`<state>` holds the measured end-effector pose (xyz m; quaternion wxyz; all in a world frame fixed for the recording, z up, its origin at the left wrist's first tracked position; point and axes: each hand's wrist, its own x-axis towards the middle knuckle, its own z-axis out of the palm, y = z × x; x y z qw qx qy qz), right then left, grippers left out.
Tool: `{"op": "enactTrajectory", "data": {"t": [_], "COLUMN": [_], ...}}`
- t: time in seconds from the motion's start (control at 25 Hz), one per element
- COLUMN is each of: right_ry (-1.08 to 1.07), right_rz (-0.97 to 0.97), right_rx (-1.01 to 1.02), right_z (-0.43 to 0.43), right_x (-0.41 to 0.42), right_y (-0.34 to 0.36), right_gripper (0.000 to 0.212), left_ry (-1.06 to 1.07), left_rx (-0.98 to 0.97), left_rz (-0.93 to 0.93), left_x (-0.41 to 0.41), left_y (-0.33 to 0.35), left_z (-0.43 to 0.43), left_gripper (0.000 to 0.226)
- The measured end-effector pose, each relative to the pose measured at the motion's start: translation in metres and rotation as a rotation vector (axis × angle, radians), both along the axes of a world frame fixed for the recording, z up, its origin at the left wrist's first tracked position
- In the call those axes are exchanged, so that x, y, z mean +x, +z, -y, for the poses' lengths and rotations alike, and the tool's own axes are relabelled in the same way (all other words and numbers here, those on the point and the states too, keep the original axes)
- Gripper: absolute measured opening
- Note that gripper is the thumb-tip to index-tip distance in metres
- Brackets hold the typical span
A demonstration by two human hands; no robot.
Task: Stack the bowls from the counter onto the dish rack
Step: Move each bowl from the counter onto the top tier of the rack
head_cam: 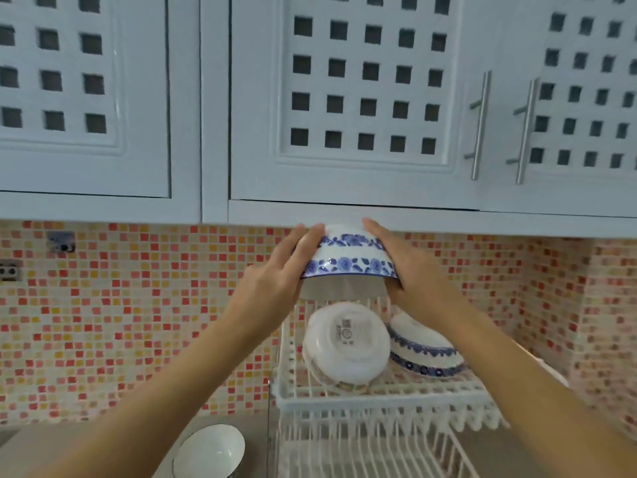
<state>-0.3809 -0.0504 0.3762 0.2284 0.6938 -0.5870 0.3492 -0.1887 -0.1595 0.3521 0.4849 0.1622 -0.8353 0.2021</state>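
Observation:
Both hands hold a white bowl with blue flower bands upside down, just under the cabinet edge. My left hand grips its left side and my right hand its right side. Below it stands the white wire dish rack. On the rack's upper tier a plain white bowl leans on its side with its base toward me. Beside that one, to the right, a blue-patterned bowl lies tilted, mouth down. A white bowl sits upright on the counter at the lower left.
White upper cabinets with square cut-outs hang close above the held bowl, with two metal handles at the right. A red and orange mosaic backsplash runs behind. A wall socket is at the far left.

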Motion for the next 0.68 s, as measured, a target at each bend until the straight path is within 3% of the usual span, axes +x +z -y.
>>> {"op": "enactTrajectory", "data": {"t": [0.2,0.32,0.44,0.56,0.68], "right_ry": [-0.093,-0.118,-0.144,-0.141,-0.069], "right_rz": [-0.248,-0.316,-0.323,-0.281,-0.212], "right_rx": [-0.026,-0.058,-0.066,-0.049,0.149], "right_z": [-0.025,-0.025,-0.021,-0.02,-0.02], "right_x": [-0.091,-0.14,-0.176,-0.196,-0.214], "right_y": [-0.019,-0.035,-0.049,-0.054,-0.058], "right_gripper": [0.075,0.074,0.086,0.083,0.083], "left_ry": [-0.028,-0.162,-0.168,-0.181,-0.127], "left_rx": [0.399,0.597,0.663,0.721,0.749], "left_rz": [0.338,0.377,0.431,0.437,0.469], "left_x": [-0.082,-0.117,-0.152,-0.178,-0.195], "left_y": [-0.001,-0.002,0.0,0.003,-0.005], "left_z": [-0.027,-0.031,-0.038,-0.038,-0.033], "left_gripper": [0.092,0.107,0.101,0.089,0.085]}}
